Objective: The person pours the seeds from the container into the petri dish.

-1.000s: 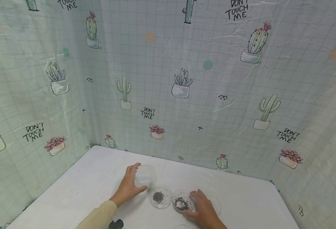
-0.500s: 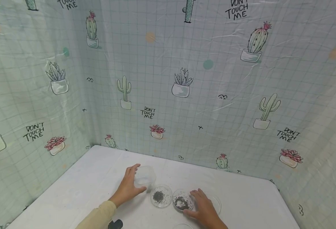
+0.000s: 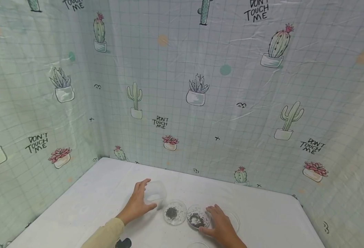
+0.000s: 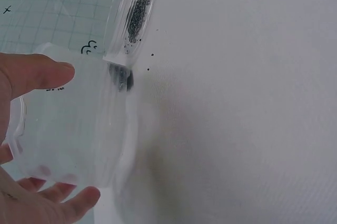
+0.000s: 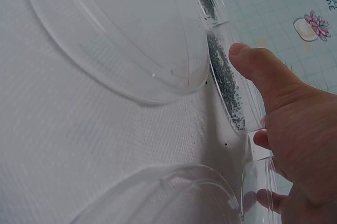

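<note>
My left hand (image 3: 138, 200) grips a translucent plastic tub (image 3: 155, 193) from its left side. In the left wrist view, the thumb is on one side of this tub (image 4: 73, 124) and the fingertips are on the other. To its right, a petri dish (image 3: 181, 206) holds a pile of dark granules (image 3: 171, 213). A second petri dish (image 3: 195, 208) stands against it, with dark granules spread over its bottom. My right hand (image 3: 220, 225) holds this second dish at its right rim, as the right wrist view also shows around the dish (image 5: 226, 87).
A clear round lid or dish (image 3: 235, 220) lies partly behind the right hand. Another clear round piece (image 3: 198, 245) is cut off at the bottom edge. A black object (image 3: 124, 243) lies near the left sleeve. Stray granules (image 4: 152, 54) dot the white table (image 3: 262, 213).
My left hand and the tub have shifted slightly left and towards me. The right hand and both petri dishes have stayed in place.
</note>
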### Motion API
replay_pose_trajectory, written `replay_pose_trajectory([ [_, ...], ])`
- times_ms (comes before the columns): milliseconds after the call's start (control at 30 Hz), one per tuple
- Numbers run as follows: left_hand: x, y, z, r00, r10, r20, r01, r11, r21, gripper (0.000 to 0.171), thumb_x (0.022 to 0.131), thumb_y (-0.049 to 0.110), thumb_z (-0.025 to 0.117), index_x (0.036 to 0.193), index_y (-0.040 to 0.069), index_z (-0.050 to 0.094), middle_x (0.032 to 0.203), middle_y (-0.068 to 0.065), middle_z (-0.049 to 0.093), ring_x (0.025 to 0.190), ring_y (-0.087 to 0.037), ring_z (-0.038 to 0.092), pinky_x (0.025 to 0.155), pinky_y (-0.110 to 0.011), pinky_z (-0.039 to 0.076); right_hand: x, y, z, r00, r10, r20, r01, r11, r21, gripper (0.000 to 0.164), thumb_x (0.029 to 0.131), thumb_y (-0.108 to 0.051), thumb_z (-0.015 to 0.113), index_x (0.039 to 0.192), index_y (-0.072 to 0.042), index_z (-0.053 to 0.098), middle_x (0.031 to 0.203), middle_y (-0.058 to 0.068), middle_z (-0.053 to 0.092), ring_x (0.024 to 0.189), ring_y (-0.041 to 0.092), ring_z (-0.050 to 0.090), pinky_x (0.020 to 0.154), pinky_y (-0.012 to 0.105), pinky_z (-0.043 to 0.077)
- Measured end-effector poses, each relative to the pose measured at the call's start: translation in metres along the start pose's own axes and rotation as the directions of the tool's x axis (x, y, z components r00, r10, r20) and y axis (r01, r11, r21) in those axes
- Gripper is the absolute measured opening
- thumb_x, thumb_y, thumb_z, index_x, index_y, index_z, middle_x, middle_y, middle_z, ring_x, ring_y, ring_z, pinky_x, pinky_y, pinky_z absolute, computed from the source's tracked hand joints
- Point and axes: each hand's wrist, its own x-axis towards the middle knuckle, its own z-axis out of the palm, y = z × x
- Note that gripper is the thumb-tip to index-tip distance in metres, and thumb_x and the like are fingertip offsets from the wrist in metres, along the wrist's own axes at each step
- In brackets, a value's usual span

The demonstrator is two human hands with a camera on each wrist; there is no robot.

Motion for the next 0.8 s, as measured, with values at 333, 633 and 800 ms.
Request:
replay_pose_trajectory([
  [333, -0.002, -0.004, -0.003, 0.999, -0.018, 0.051, 0.017, 0.999, 0.035, 0.097, 0.064, 0.027, 0.081, 0.142, 0.019, 0.024, 0.136, -0.013, 0.03, 0.123, -0.034, 0.043, 0.1, -0.051, 0.041, 0.0, -0.001, 0.0, 1.0, 0.011, 0.005, -0.011, 1.0, -0.009, 0.076, 0.065, -0.055, 0.072, 0.121, -0.006, 0.054, 0.128, 0.014, 0.052, 0.129, 0.039, 0.036, 0.096, 0.065, 0.035],
  [633, -0.001, 0.003, -0.009, 0.998, 0.061, 0.016, -0.063, 0.992, 0.108, 0.096, 0.061, 0.032, 0.083, 0.141, 0.018, 0.03, 0.142, -0.01, 0.028, 0.127, -0.034, 0.04, 0.1, -0.06, 0.034, 0.001, -0.002, 0.002, 1.0, 0.014, 0.008, -0.014, 0.999, -0.032, 0.077, 0.064, -0.055, 0.072, 0.121, -0.006, 0.054, 0.128, 0.014, 0.052, 0.128, 0.039, 0.036, 0.097, 0.064, 0.035],
  [800, -0.002, 0.007, -0.01, 0.996, 0.09, 0.005, -0.09, 0.989, 0.12, 0.094, 0.061, 0.033, 0.083, 0.14, 0.02, 0.033, 0.142, -0.008, 0.029, 0.127, -0.032, 0.039, 0.1, -0.06, 0.034, 0.001, -0.002, 0.002, 1.0, 0.025, 0.01, -0.024, 0.999, -0.031, 0.077, 0.064, -0.054, 0.073, 0.121, -0.007, 0.054, 0.129, 0.014, 0.052, 0.129, 0.039, 0.036, 0.098, 0.064, 0.034],
])
